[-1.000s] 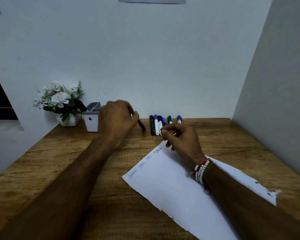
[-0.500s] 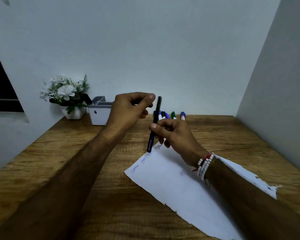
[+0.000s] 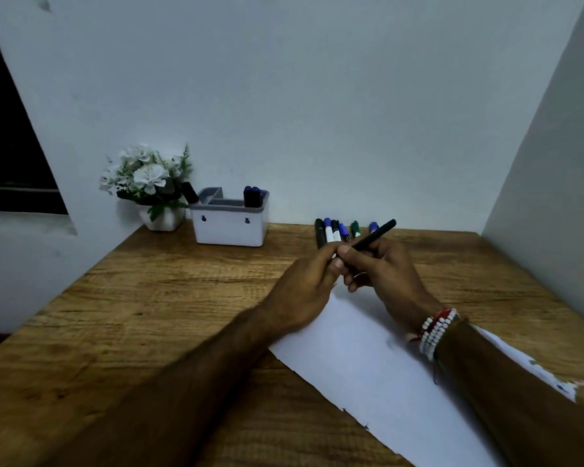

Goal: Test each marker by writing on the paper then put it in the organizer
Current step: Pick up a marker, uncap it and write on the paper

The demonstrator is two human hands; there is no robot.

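A brown wooden table (image 3: 149, 298) with a strong grain fills the lower view and meets pale walls at the back and on the right. A white paper sheet (image 3: 385, 382) with a ragged edge lies at a slant on it, partly under both forearms. At the back left stands a white rectangular plastic organizer with a grey rim (image 3: 230, 227). Two blue-capped markers (image 3: 253, 196) stand upright in its right compartment, and a black-capped marker (image 3: 190, 193) leans at its left end. Touching that end is a small white pot of white flowers (image 3: 147, 176).

The left hand (image 3: 304, 288) and right hand (image 3: 385, 274) meet above the paper's far corner. The right fingers curl round the barrel of a slim black marker (image 3: 375, 235), which tilts up and to the right. The left thumb and forefinger pinch its lower end, which they hide. Just behind the hands a row of black, blue and green markers (image 3: 334, 230) lies against the back wall, partly covered by the knuckles. White and red bead bracelets (image 3: 435, 330) circle the right wrist.
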